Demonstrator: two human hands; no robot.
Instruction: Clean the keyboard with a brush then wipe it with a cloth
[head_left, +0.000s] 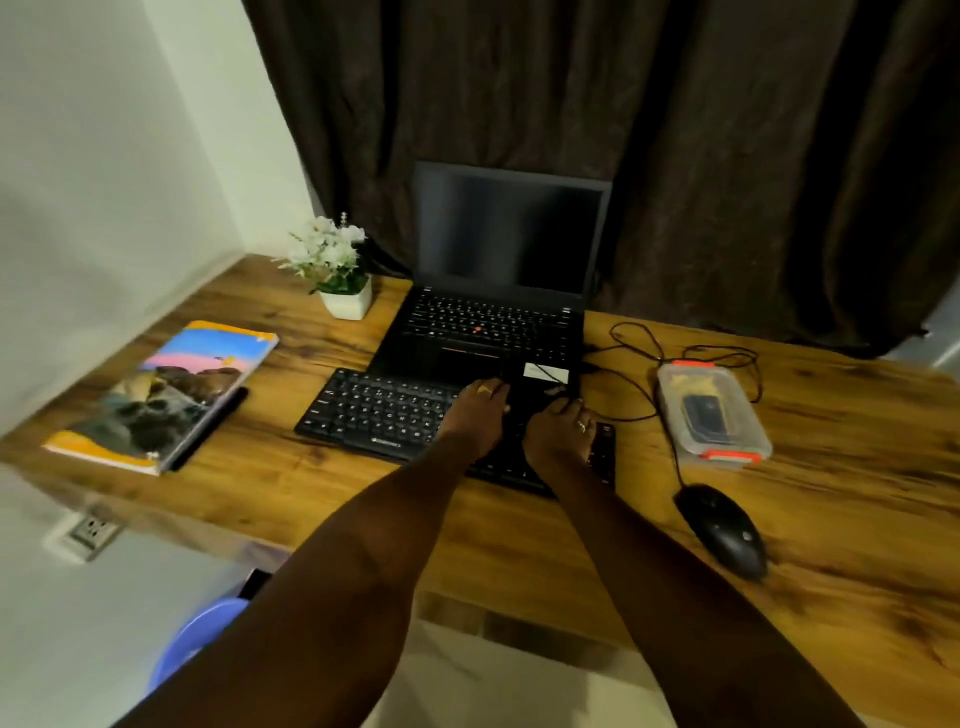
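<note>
Curtain fabric (727, 156), dark brown, hangs behind a wood-grain desk (363, 499). At the back of the desk stands an open black laptop (483, 327), its screen dark. Just in front of it, touching or nearly touching its front edge, lies the black keyboard (374, 410), set at a slight angle.

Both bare forearms reach in from below to the keyboard's right half. The left hand (475, 418) and right hand (556, 436) sit side by side, each with a ring, fingers curled and pinching the far edge of what looks like a dark cloth (530, 397). It is stretched between them over the keys, black on black, so its outline is hard to read. A white label (543, 371) shows just beyond it.

On the left lies a book (166, 395) with a colourful landscape cover, and a slim black stick-like object (208, 434) rests along its right edge.

To the right of the keyboard is a clear plastic box (753, 428), lid on, with orange clips (730, 456) at both ends. Inside are a dark rectangular item (704, 415) and something yellow (685, 382) at the far end, both too blurred to name.

Near the box, toward the desk's front edge, sits a black mouse (724, 530), and its cable (670, 431) loops past the box.

Left of the laptop, a small white pot (348, 304) holds white flowers (327, 252).
</note>
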